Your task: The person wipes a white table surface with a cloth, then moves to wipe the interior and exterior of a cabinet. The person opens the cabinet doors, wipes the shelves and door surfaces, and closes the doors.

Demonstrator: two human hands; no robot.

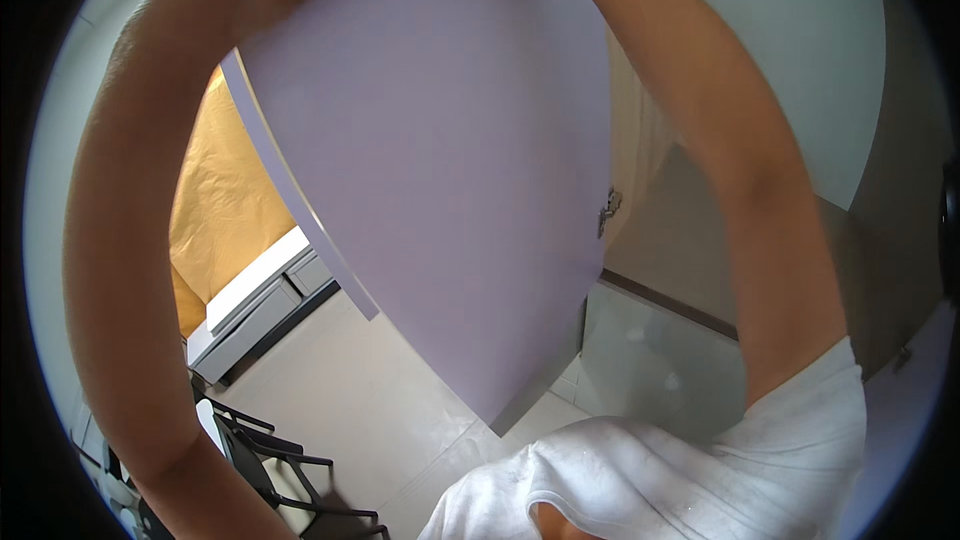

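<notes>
Both my arms reach up past the top of the picture, and my two hands are out of view. Between the arms hangs a large lilac cabinet door [435, 165], which fills the middle of the view. A metal concealed hinge [609, 211] sits at its right edge, by the cabinet's light wood-grain side panel [634, 112]. A narrow lilac edge strip [300, 195] runs along the door's left side. Whether my fingers touch the door cannot be seen.
A black-framed chair [277, 457] stands on the pale tiled floor [375, 390] at lower left. Behind it are a white and grey low cabinet [255, 307] and orange-yellow sheeting [225, 195]. The cabinet's interior [667, 225] opens at right.
</notes>
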